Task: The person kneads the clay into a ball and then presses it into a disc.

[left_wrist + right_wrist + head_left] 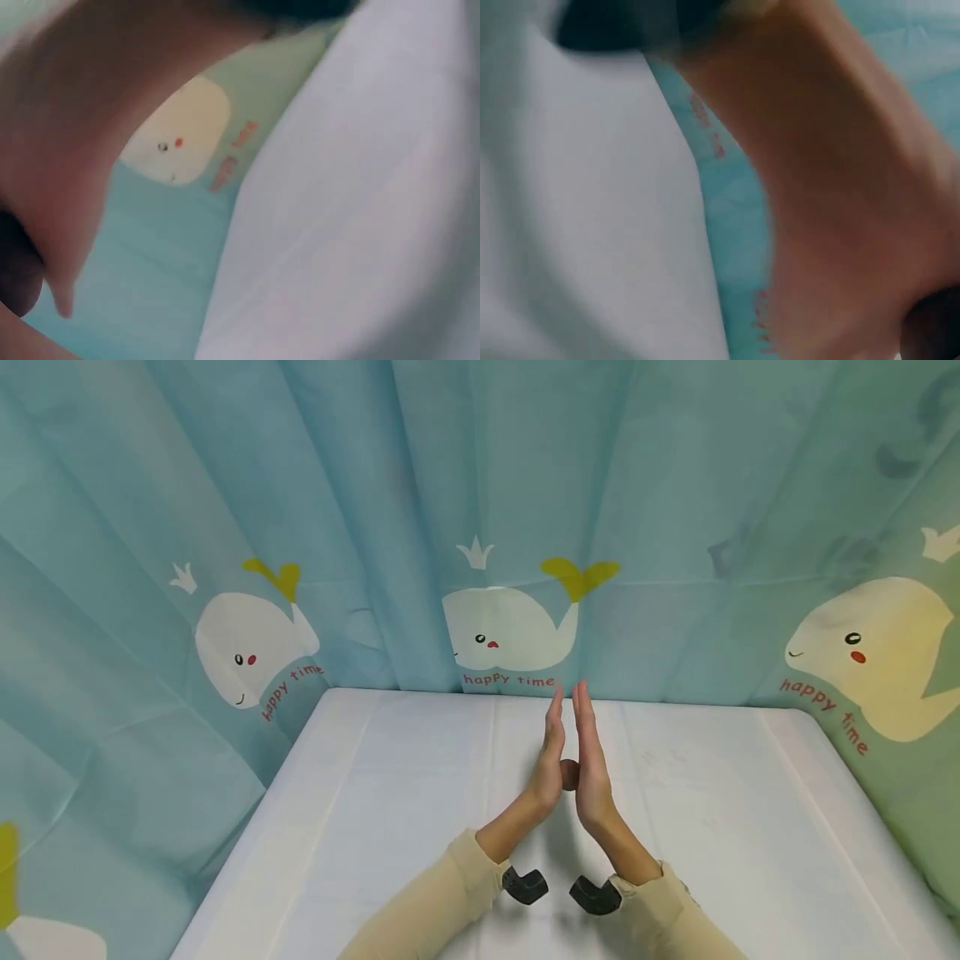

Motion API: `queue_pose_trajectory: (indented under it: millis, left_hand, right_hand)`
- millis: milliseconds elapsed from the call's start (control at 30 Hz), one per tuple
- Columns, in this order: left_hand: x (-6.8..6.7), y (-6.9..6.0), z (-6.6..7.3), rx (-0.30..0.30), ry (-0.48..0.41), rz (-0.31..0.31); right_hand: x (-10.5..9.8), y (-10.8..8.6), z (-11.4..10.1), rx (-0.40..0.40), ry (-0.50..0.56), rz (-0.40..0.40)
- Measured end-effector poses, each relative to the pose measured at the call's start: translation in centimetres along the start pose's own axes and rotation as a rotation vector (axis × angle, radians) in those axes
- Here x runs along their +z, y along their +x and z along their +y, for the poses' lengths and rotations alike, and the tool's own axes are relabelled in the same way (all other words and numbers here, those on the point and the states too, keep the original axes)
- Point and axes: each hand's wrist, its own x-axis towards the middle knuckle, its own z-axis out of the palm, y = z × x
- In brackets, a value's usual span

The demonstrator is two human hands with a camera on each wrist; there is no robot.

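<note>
A small dark brown ball (pixel 570 775) sits between the two palms, above the white table. My left hand (pixel 550 760) presses it from the left with fingers straight and pointing away. From the other side my right hand (pixel 591 764) presses with its fingers likewise straight, fingertips close to those of the left. Part of the dark ball (pixel 19 274) shows at the lower left of the left wrist view. In the right wrist view, the ball (pixel 934 326) is cut off at the lower right corner. What the ball is made of cannot be told.
A white-covered table (pixel 420 760) lies under the hands. Behind and beside it hangs a blue-green curtain (pixel 360 485) printed with whales and lettering. Black wrist devices (pixel 525 887) stick out inward from both beige sleeves (pixel 442 902).
</note>
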Motion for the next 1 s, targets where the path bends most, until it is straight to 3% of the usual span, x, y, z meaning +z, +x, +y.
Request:
queue_pose_trajectory:
  millis: [167, 300, 500, 633, 767, 900, 1000]
  left_hand:
    - [0.8, -1.2, 0.7, 0.011, -0.002, -0.031]
    - [0.7, -0.9, 1.5, 0.032, 0.047, -0.006]
    - [-0.5, 0.4, 0.5, 0.039, 0.088, 0.017]
    - [-0.1, -0.3, 0.0, 0.003, 0.065, -0.011]
    - [0.6, -1.4, 0.4, -0.025, 0.006, -0.038]
    - [0.8, -1.5, 1.5, 0.006, -0.021, -0.022]
    - [0.5, -0.9, 1.8, 0.045, 0.039, 0.017]
  right_hand:
    - [-1.4, 1.4, 0.6, 0.085, 0.007, 0.001]
    - [-1.3, 0.7, 1.8, 0.122, 0.055, -0.025]
    - [0.4, -0.9, 0.6, 0.06, 0.047, -0.035]
    - [-0.2, 0.3, -0.5, -0.008, -0.031, -0.011]
    - [-1.5, 1.4, 0.1, -0.044, -0.1, 0.007]
    - [-1.9, 1.3, 1.6, -0.021, -0.104, 0.005]
    - [-1.2, 0.3, 2.2, 0.023, -0.057, -0.012]
